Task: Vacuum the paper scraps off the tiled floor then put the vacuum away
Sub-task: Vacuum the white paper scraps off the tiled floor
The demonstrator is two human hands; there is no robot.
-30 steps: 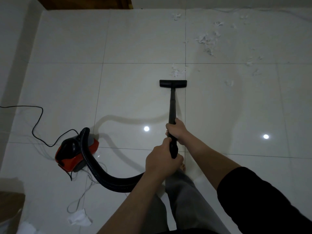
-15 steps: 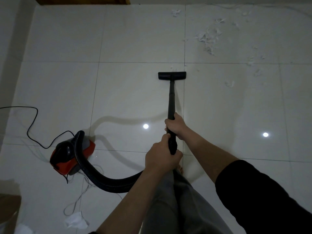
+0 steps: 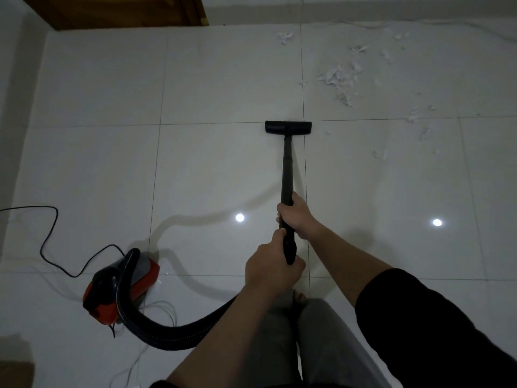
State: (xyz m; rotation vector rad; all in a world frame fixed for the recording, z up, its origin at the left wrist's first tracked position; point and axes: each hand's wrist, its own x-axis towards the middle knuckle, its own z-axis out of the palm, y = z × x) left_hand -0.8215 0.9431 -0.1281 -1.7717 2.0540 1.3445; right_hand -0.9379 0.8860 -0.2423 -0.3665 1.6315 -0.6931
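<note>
I hold a black vacuum wand (image 3: 287, 169) with both hands. My right hand (image 3: 296, 214) grips it higher up the tube; my left hand (image 3: 270, 266) grips its near end. The flat black nozzle (image 3: 288, 127) rests on the white tiled floor (image 3: 212, 169) at a tile joint. White paper scraps (image 3: 340, 78) lie scattered beyond and to the right of the nozzle. A ribbed black hose (image 3: 167, 336) curves from the wand back to the red and black vacuum body (image 3: 120, 289) on the floor at my left.
A black power cord (image 3: 50, 242) snakes left from the vacuum body. Thin white wires (image 3: 165, 312) lie by the body. A wooden door base (image 3: 117, 9) stands at the far wall. A white cable (image 3: 419, 23) runs along the far right. My grey trouser legs (image 3: 316, 345) are below.
The nozzle has slid forward over the small scrap pile that lay just ahead of it, up to the tile joint. The view has tilted up and I have stepped forward.
</note>
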